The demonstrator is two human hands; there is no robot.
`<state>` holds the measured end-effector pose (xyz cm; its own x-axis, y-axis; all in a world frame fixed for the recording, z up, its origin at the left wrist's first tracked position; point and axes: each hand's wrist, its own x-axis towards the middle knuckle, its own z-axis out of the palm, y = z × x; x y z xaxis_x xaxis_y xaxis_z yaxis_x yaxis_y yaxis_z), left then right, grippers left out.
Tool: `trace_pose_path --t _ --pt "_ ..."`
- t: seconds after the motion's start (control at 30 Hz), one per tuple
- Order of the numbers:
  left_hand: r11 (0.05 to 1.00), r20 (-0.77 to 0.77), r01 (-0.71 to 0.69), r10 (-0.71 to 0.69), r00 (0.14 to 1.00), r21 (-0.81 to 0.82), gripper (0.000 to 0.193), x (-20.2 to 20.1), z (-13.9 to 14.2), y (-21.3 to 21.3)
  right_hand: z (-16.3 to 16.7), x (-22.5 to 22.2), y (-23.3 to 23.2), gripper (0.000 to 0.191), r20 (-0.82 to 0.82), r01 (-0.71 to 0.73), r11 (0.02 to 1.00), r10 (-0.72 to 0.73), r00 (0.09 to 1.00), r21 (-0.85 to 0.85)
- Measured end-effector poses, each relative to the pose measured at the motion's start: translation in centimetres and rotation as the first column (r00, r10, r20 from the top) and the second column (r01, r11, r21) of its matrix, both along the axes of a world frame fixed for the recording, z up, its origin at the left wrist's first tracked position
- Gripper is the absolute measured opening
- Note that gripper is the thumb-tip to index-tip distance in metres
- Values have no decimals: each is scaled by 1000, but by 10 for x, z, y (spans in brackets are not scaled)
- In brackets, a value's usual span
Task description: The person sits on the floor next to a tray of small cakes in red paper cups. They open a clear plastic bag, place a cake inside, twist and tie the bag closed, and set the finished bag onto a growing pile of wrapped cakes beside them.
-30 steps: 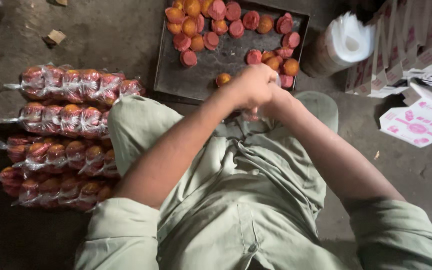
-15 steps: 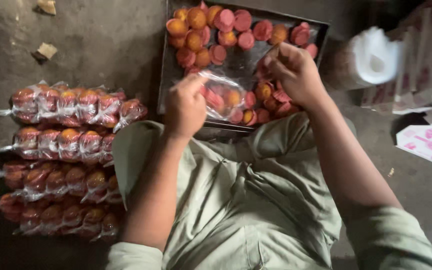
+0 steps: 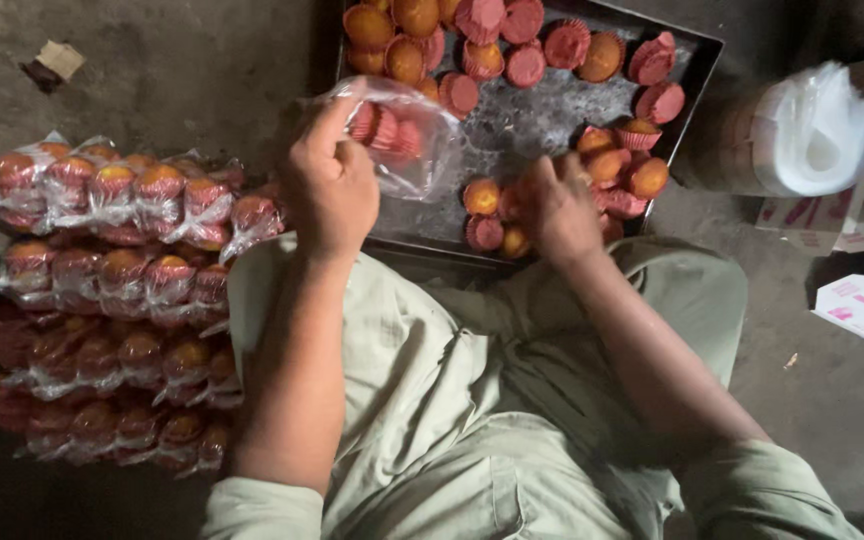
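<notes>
Evidently mid-bagging: the left hand is pinching a clear bag of cupcakes at upper centre, while the right hand is closing on loose cupcakes on the tray, needing a gentle lift.

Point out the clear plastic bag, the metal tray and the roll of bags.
clear plastic bag (image 3: 407,140), head view, its bulging side holding cupcakes.
metal tray (image 3: 537,115), head view, bare patch of its floor.
roll of bags (image 3: 812,135), head view, its white outer layer.
</notes>
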<state>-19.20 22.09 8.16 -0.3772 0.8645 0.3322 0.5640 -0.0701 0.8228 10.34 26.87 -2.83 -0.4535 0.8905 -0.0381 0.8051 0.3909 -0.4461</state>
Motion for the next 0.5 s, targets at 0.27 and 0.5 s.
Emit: trace_pose_path --t 0.27,0.5 --pt "999 46 35 -37 998 32 49 -2 3 -9 12 -14 -4 49 -89 -154 988 155 984 20" --pt "998 85 16 -21 996 60 48 -10 4 -15 44 -30 -49 49 -224 37 992 -63 973 -119"
